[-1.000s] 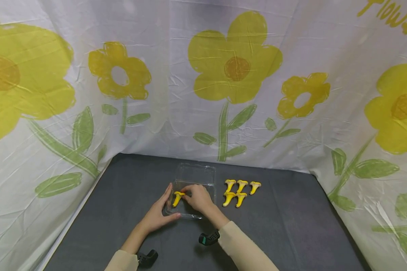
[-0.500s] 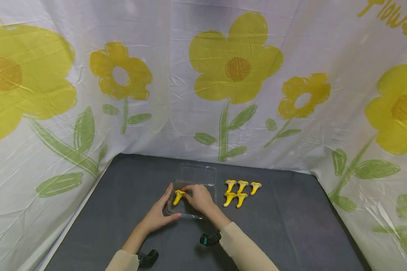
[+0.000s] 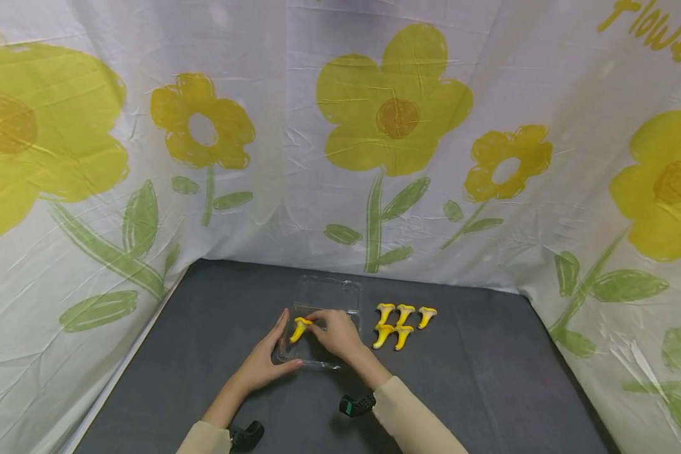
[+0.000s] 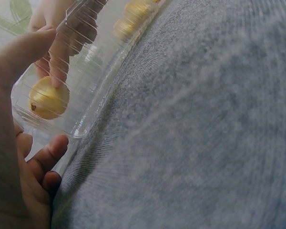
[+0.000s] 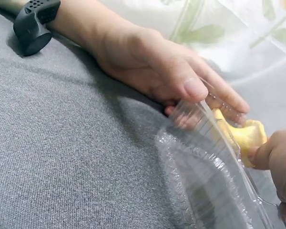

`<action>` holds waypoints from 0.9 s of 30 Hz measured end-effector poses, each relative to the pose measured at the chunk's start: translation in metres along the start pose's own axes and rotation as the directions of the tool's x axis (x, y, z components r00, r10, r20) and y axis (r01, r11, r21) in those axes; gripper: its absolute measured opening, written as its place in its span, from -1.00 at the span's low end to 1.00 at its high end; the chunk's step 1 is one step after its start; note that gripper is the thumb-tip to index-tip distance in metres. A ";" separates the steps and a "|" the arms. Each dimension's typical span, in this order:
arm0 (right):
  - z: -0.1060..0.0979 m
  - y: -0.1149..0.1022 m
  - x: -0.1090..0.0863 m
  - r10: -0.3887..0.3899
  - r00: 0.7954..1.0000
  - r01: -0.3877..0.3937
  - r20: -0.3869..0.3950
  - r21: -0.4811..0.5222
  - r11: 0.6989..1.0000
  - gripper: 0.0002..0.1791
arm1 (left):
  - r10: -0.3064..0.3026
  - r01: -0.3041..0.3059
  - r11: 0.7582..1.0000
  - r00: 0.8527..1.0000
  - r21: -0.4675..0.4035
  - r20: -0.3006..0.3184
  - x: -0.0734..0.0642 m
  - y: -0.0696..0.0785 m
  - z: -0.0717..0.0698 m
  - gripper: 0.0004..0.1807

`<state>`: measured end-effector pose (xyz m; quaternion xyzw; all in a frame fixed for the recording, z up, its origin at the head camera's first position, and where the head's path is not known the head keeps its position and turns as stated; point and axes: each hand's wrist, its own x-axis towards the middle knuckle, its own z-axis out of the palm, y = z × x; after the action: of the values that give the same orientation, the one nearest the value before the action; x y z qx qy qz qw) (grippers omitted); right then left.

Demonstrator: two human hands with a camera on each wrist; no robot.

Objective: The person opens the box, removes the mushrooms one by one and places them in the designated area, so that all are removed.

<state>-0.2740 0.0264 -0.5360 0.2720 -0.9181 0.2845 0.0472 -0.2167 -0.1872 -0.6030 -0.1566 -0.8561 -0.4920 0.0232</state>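
A clear plastic clamshell box [image 3: 318, 364] lies on the table with its lid tipped back, away from me. At its left near corner my left hand [image 3: 261, 360] rests with fingers extended along the left wall and the thumb at the front rim. My right hand [image 3: 336, 334] reaches into the box and pinches a yellow chanterelle mushroom [image 3: 298, 330] by its cap, between thumb and fingertips. The mushroom's stem points toward me, near the box's left side. Through the ribbed wall, the left wrist view shows the rounded underside of this mushroom [image 4: 48, 98].
Several more yellow mushrooms [image 3: 403, 335] lie in two rows to the right of the box. The dark grey cloth [image 3: 477, 378] covers the table. A white curtain [image 3: 284, 208] with printed flowers rises behind and at both sides.
The pinched mushroom has shifted slightly away from me and to the right inside the box. My right forearm has moved a little to the right. My left hand stays at the box.
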 end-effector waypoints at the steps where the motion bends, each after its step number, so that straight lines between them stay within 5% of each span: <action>1: -0.001 0.000 0.000 -0.002 1.000 0.002 -0.002 0.002 1.000 -0.79 | -0.001 0.001 1.000 1.000 0.012 -0.002 0.000 0.000 0.000 0.27; 27: -0.022 0.014 -0.019 -0.022 0.995 0.029 -0.099 0.072 0.997 -0.81 | -0.002 0.002 1.000 1.000 0.003 0.000 -0.001 0.001 0.000 0.28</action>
<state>-0.2665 0.0569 -0.5291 0.2709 -0.9001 0.3302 0.0860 -0.2153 -0.1865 -0.6022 -0.1557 -0.8570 -0.4907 0.0227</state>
